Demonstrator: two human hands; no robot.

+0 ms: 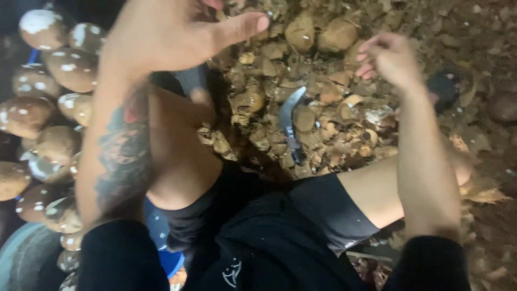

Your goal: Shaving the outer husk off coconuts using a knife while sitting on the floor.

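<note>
- Steel knife (289,121) loose on husks (323,81), blade bare: cut risk.
- Right hand (390,56) at 1 o'clock, fingers curled, holding nothing.
- Left hand (172,29) at 11 o'clock, spread, unladen.

black sleeves are worn, pushed up above both elbows, with black knee-length shorts. a dark tattoo is seen along the left forearm (125,156); a small white emblem, perhaps a logo, is printed low on the shirt.
</note>
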